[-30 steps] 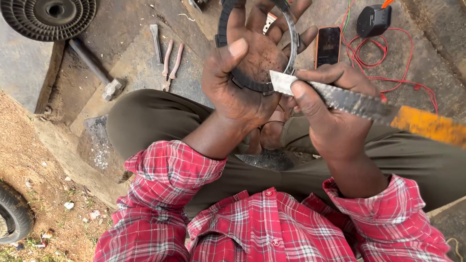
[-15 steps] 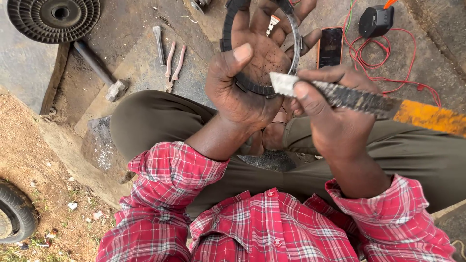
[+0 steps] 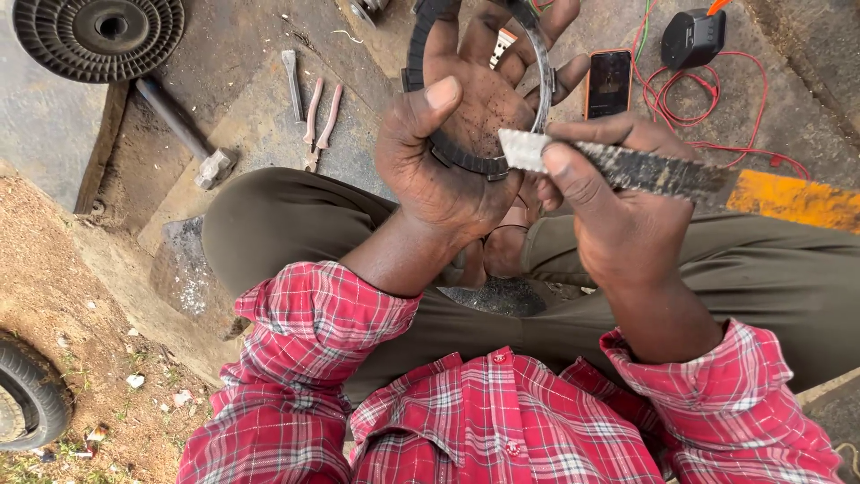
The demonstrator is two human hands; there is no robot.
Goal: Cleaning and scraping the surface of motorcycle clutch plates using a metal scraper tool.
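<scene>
The left hand (image 3: 448, 170) holds a dark toothed ring (image 3: 475, 90) raised above the lap, its grip clenched through the ring's opening with the thumb over the outer edge. The right hand (image 3: 618, 206) grips a flat metal file (image 3: 627, 168) with a yellow handle. Compared with a second ago, the file tip sits slightly lower along the ring's lower edge, touching it; the filing contact is maintained. A hammer (image 3: 184, 134) and pliers (image 3: 318, 121) lie on the ground beyond the knees.
</scene>
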